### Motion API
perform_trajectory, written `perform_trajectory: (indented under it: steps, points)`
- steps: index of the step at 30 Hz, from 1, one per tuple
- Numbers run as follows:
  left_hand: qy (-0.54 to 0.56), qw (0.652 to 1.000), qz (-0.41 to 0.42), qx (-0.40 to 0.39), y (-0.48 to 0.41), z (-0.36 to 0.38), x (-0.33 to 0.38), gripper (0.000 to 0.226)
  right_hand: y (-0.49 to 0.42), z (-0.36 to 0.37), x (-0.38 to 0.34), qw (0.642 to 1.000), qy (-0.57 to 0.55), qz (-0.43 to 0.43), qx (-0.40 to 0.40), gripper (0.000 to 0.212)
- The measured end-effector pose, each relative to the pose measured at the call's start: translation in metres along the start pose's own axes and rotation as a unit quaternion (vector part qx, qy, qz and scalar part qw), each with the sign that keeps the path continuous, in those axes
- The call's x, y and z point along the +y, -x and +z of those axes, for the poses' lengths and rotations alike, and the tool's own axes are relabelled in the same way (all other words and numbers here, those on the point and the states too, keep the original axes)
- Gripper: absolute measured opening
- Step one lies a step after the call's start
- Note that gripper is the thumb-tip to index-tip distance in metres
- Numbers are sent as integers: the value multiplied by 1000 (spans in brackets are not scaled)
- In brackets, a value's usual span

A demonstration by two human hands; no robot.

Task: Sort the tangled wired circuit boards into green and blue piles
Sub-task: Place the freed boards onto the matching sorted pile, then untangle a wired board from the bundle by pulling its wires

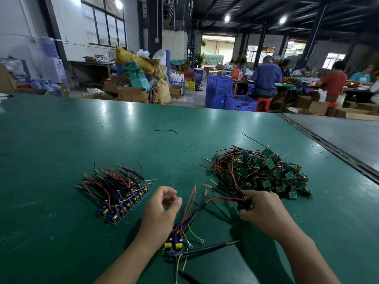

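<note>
A neat row of blue circuit boards (pixel 121 203) with red, black and yellow wires lies on the left of the green table (pixel 82 136). A tangled heap of green boards (pixel 264 171) sits to the right. My right hand (pixel 264 212) grips a small bunch of dark boards (pixel 246 204) with red and black wires at the heap's near edge. My left hand (pixel 162 210) hovers with thumb and fingers curled near a thin red wire; whether it pinches the wire is unclear. Below it lie two blue boards (pixel 173 244) with loose wires.
A loose black wire (pixel 166 131) lies further back on the table. A grey table (pixel 338 136) joins on the right across a dark seam. Beyond the far edge are blue crates (pixel 229 95), cardboard boxes and several seated people working.
</note>
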State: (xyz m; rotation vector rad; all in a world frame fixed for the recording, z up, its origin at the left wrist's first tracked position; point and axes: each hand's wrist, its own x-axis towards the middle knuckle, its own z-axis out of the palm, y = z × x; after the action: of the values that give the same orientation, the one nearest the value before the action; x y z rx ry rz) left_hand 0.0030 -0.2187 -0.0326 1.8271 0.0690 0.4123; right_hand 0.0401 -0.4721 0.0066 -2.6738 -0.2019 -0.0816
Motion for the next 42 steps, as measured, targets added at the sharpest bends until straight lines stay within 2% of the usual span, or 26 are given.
perform_trajectory:
  steps: [5, 12, 15, 17, 22, 25, 28, 30, 32, 35, 39, 42]
  points:
    - [-10, 1000, 12, 18, -2, 1, -2, 11, 9, -2, -17, 987, -140, -35, 71, 49]
    - [-50, 999, 17, 3, -5, 6, -6, 11, 9, 2, -36, 964, -217, -55, 145, 54]
    - [-67, 998, 9, 1, -5, 7, -7, 12, 0, -5, -40, 955, -219, -43, 194, 57]
    - [-76, 997, -1, 1, -7, 7, -8, 11, -16, -22, -39, 955, -205, -15, 215, 47]
    - [-90, 996, -2, -9, -8, 9, -9, 12, -93, -85, -26, 967, -104, 53, 226, 37]
    - [-103, 995, -5, -13, -9, 10, -9, 14, -137, -106, -12, 978, 41, 73, 190, 35]
    - [-106, 994, -7, -12, -10, 9, -10, 14, -159, -98, 0, 977, 181, 78, 76, 25]
    - [-107, 994, -5, -11, -11, 9, -11, 15, -164, -82, 3, 969, 235, 76, -7, 35]
    - [-102, 995, -6, -13, -11, 9, -11, 14, -165, -71, 3, 968, 238, 65, -48, 57]
    - [-96, 995, -7, -12, -11, 9, -10, 14, -159, -61, -6, 985, 156, 66, -39, 87]
    - [-86, 996, -1, -15, -10, 8, -8, 14, -143, -40, -12, 982, 183, 28, -40, 92]
    - [-88, 996, -3, -11, -8, 7, -7, 15, -136, -29, -10, 971, 237, -4, -38, 83]
